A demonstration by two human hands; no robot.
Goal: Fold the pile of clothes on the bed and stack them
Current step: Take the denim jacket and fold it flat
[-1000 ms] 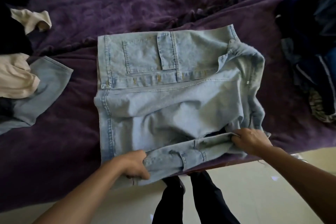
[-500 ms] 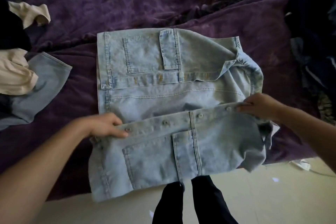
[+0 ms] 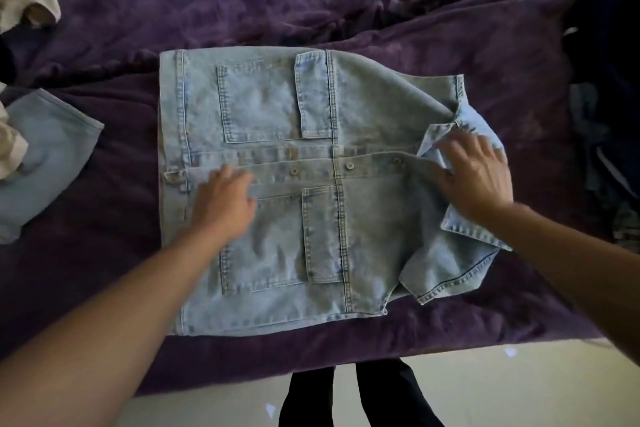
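A light blue denim jacket (image 3: 367,225) lies flat on the purple bed cover (image 3: 311,0), front up, both front panels closed and the button strip running across its middle. My left hand (image 3: 223,201) rests flat on the near panel by the hem end, fingers relaxed. My right hand (image 3: 472,172) presses on the collar end at the right, fingers spread over the rumpled collar. Neither hand grips the cloth.
A light blue garment (image 3: 45,163) and cream cloth (image 3: 27,3) lie at the left edge. A dark heap of clothes (image 3: 609,97) sits at the right. The bed's near edge runs just below the jacket; pale floor (image 3: 502,388) and dark trouser legs (image 3: 346,395) show beneath.
Both hands carried the near front panel up and over and laid it flat against the far panel, then let go and now press on the closed jacket.
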